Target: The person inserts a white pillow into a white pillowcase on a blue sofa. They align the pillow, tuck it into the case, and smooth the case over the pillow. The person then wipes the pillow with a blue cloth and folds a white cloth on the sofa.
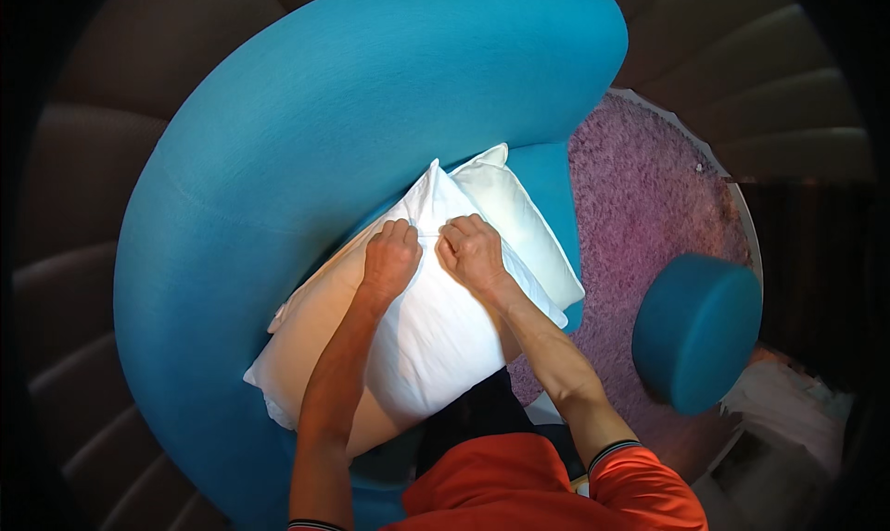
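A white pillow in a cotton pillowcase point(445, 329) lies on a curved blue sofa, in front of my body. My left hand point(393, 256) pinches the fabric near the pillowcase's far end. A short way to its right, my right hand point(475, 249) grips the same end, fingers curled. Between the two fists a narrow edge of the cloth runs taut. Beyond my hands the case rises to a pointed corner. Partly under it, to the right, lies another white pillow point(518, 204) with piped edges.
The sofa's blue backrest point(278, 135) curves around the left and far side. A round blue ottoman point(695, 333) stands on a purple shaggy rug point(626, 183) at the right. Brown padded panelling point(744, 79) surrounds the area. My legs in dark trousers point(480, 406) are close to the pillow's near edge.
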Available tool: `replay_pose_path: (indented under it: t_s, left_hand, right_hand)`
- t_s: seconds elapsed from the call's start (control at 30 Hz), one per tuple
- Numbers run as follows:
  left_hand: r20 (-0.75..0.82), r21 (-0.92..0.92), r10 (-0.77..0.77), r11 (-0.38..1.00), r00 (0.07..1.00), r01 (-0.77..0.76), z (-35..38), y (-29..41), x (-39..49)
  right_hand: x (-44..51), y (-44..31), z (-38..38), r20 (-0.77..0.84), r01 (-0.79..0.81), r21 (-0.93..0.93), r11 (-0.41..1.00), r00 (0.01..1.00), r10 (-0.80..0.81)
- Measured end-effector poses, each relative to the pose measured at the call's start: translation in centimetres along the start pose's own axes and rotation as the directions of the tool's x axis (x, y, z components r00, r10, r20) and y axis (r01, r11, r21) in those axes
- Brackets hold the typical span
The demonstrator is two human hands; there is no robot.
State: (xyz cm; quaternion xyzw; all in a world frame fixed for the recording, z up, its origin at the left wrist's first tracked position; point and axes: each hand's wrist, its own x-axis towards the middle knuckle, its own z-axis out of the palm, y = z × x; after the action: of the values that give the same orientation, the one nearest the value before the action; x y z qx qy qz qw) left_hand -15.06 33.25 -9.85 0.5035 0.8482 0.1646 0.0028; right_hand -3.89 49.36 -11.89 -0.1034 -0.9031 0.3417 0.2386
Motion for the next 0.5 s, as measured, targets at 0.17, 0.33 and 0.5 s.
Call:
replay_pose_path:
  t_s: [0.17, 0.33, 0.5]
  left_hand:
    - [0.068, -0.001, 0.043, 0.999, 0.997, -0.043, -1.3, -0.6, -0.1]
    - [0.012, -0.01, 0.034, 0.999, 0.999, -0.034, -1.5, -0.7, -0.2]
    - [0.18, -0.028, 0.084, 0.996, 0.98, -0.081, -0.1, 1.8, 0.1]
  right_hand:
    - [-0.5, 0.1, 0.0, 0.049, -0.023, -0.021, 1.0, 0.998, 0.024]
    - [-1.6, -0.1, -0.3, 0.218, -0.083, -0.085, 0.993, 0.971, 0.1]
    - [-5.8, -1.3, -1.1, 0.087, -0.154, -0.031, 0.988, 0.984, 0.156]
